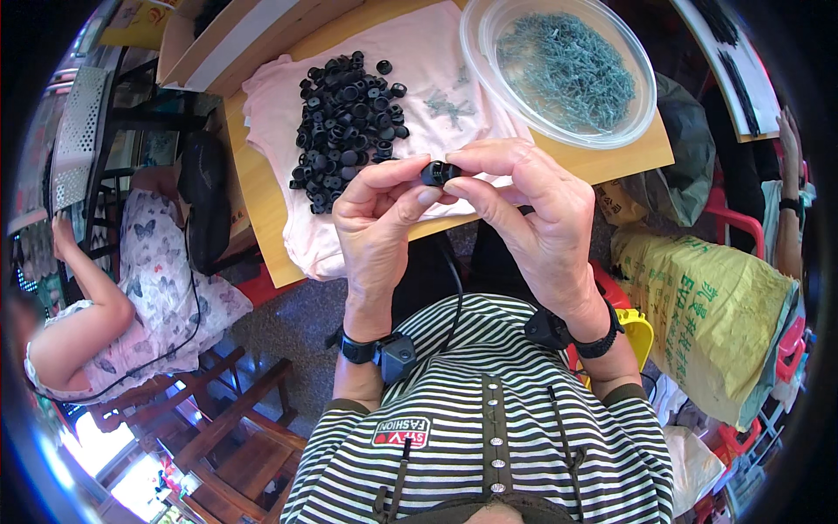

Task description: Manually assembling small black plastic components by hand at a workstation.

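Observation:
Between the fingertips of both hands, just off the table's near edge, is a small black round plastic piece (436, 173). My left hand (377, 210) pinches its left side with thumb and fingers. From the right, the thumb and index finger of my right hand (543, 205) close on the same piece. A heap of similar black plastic pieces (347, 122) lies on a pale pink cloth (275, 113) beyond my left hand. To the right of the heap, a few thin blue-grey metal pieces (449, 107) are scattered on the cloth.
A clear round tub (648, 98) of thin blue-grey metal pieces stands at the wooden table's (633, 159) far right. A cardboard box (218, 52) is at the far left. One person (144, 288) sits left; a yellow woven sack (690, 306) stands right. Wooden stools (231, 454) are lower left.

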`<state>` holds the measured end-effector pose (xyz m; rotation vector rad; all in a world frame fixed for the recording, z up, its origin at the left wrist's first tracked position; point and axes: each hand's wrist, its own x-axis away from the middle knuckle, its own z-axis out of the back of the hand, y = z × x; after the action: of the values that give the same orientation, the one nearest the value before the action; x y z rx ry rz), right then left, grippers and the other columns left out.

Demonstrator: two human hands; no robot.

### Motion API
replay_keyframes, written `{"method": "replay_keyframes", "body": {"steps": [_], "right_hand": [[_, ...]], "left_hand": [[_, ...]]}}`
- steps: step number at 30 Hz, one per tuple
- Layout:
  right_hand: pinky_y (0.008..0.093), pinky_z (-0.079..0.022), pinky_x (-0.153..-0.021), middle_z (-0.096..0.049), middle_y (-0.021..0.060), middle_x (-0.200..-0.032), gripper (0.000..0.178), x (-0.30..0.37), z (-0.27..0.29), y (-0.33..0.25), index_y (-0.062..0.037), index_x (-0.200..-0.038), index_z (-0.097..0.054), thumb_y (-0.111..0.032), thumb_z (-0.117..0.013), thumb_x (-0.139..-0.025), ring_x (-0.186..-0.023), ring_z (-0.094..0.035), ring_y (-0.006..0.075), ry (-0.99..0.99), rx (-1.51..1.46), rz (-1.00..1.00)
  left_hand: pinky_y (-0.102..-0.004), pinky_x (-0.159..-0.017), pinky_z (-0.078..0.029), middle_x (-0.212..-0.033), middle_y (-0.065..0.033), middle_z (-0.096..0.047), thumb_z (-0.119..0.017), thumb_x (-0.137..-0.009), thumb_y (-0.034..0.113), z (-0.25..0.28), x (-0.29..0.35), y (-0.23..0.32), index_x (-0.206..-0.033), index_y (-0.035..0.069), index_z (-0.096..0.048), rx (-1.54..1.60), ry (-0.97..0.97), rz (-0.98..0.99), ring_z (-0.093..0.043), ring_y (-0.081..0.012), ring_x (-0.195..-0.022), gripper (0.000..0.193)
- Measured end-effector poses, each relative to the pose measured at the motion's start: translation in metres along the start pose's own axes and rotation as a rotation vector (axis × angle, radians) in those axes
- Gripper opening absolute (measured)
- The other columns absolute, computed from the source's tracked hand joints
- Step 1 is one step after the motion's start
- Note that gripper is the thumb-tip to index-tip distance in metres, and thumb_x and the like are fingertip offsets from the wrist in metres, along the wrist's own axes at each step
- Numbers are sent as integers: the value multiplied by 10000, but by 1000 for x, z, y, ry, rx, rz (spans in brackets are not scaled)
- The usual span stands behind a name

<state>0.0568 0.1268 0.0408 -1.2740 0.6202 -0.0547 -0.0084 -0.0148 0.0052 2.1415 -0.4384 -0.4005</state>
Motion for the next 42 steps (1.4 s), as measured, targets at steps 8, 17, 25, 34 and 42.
{"method": "replay_keyframes", "body": {"steps": [8,17,25,34,42], "right_hand": [[248,-573,-657,-669,111,-961,202,8,4,2,25,-1011,-664,18,-702,-813,-800,-680,153,9,-15,-25],[257,-570,-693,-678,114,-969,215,8,4,-1,23,-1019,-671,13,-706,-808,-812,-683,172,-19,78,7],[304,-558,-724,-687,125,-960,264,10,1,2,-12,-1056,-686,2,-709,-793,-826,-685,231,-2,162,111],[304,-547,-714,-679,128,-952,223,8,5,6,-8,-1049,-677,14,-672,-826,-835,-677,233,-48,212,138],[298,-539,-664,-653,123,-938,215,7,2,9,-6,-1039,-664,14,-669,-825,-776,-656,214,-22,135,55]], "left_hand": [[-313,-818,-584,-1025,-153,-673,-651,-833,-93,-1,3,0,-1082,-50,-638,-44,-14,-5,-700,-234,-886,252],[-329,-836,-581,-1044,-155,-669,-651,-833,-99,-3,4,1,-1088,-50,-639,-51,-29,-43,-691,-230,-916,259],[-313,-874,-568,-1063,-146,-656,-638,-844,-101,-2,4,5,-1093,-55,-637,-147,-63,-67,-684,-225,-940,253],[-314,-891,-566,-1078,-146,-646,-636,-843,-111,0,3,3,-1083,-65,-638,-204,-78,-68,-675,-222,-965,244],[-308,-872,-574,-1060,-135,-649,-673,-815,-110,-6,5,4,-1047,-52,-652,-88,-23,25,-665,-189,-949,240]]}}
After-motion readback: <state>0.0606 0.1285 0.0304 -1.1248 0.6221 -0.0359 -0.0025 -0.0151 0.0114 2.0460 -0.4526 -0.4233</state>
